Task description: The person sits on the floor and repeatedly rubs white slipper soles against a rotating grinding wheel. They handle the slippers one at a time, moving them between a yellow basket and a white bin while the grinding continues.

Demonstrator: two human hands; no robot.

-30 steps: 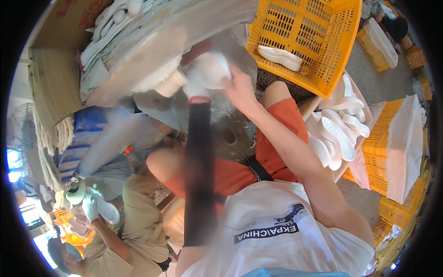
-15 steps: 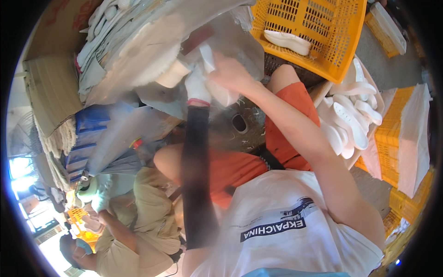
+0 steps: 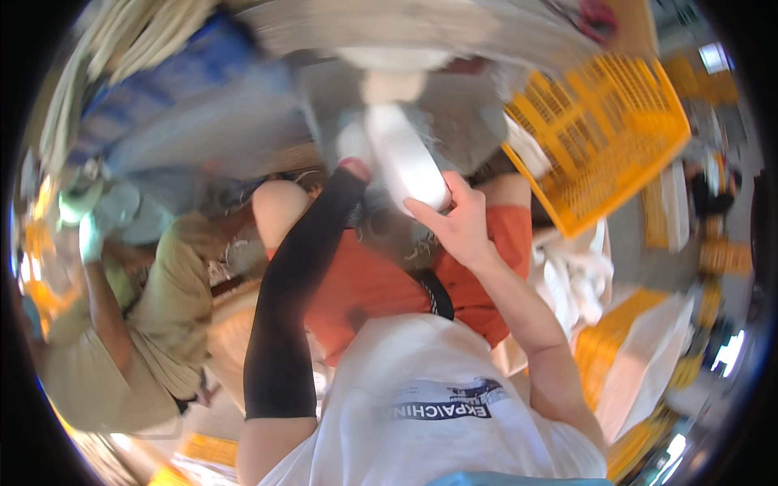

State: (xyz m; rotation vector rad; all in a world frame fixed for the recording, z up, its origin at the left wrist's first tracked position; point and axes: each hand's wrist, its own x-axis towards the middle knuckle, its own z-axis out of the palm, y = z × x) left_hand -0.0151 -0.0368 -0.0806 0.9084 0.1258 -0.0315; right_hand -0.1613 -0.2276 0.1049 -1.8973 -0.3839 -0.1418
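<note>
A white foam shoe sole (image 3: 403,158) is held out in front of me, pointing away from my body. My right hand (image 3: 462,215), bare, is closed on its near end, thumb on top and fingers along the right edge. My left hand (image 3: 354,144), in a white glove under a black sleeve, is against the sole's left side near the far end. Its fingers are blurred and partly hidden. Just beyond the sole's far end is a beige cylinder (image 3: 393,85); whether they touch I cannot tell.
A yellow perforated crate (image 3: 600,146) with a white sole (image 3: 527,146) in it stands at the right. White pieces (image 3: 571,271) lie heaped beside my right leg. At the left sits another person (image 3: 121,340) with gloved hands. A blue ribbed object (image 3: 170,89) is at the far left.
My view has swung, so the surroundings have shifted. My right hand has come nearer to me, onto the sole's near end. The sole now lies lengthwise ahead of me.
</note>
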